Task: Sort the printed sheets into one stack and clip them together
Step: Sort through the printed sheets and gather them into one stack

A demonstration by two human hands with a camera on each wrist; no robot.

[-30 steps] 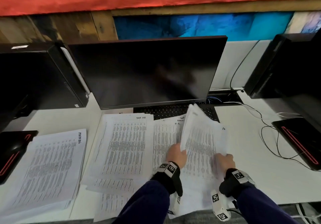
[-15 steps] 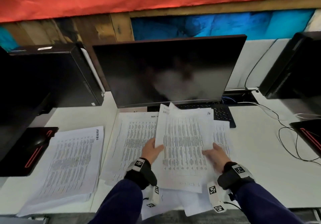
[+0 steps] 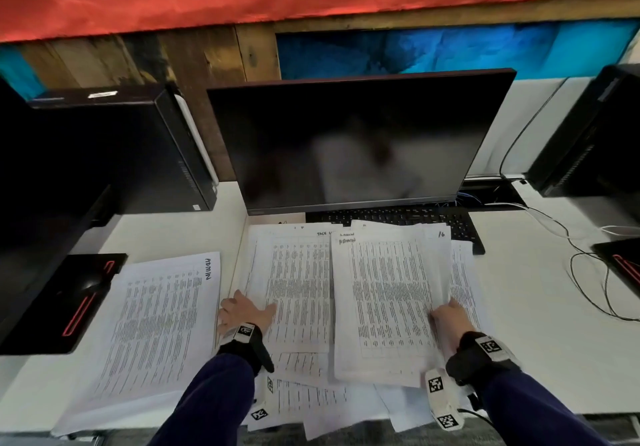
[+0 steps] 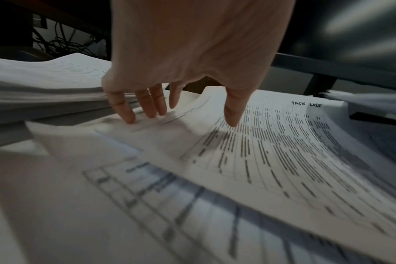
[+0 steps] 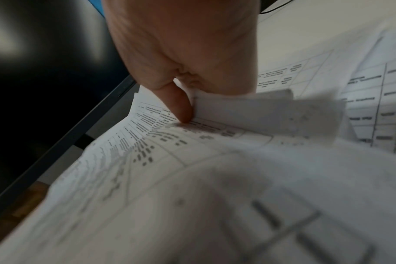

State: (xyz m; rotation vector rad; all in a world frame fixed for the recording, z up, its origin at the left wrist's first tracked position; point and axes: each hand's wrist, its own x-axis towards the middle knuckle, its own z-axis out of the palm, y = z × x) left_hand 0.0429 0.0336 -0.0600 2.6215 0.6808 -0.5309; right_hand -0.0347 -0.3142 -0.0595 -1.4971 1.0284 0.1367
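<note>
1. On the tabletop [image 3: 540, 335], the bundle of sheets [image 3: 388, 300], raised earlier, now lies flat; right hand [image 3: 450, 321] pinches its edge.
2. Left hand [image 3: 242, 310], fingers [image 4: 127, 110] straight, has shifted to nine o'clock, onto the "TASK LIST" pile [image 3: 294, 279].
3. Three piles, one monitor [image 3: 356, 141].

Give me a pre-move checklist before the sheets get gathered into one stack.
1. Right hand pinches the white printed bundle by its right edge: ok.
2. Left hand fingertips on the sheet headed "TASK LIST", not gripping: ok.
3. All sheets in one stack: not ok; the pile marked "ADMIN" lies apart, loose sheets overhang the white desk.
4. Black keyboard uncovered: not ok.
5. Clip in sight: cannot tell.
</note>
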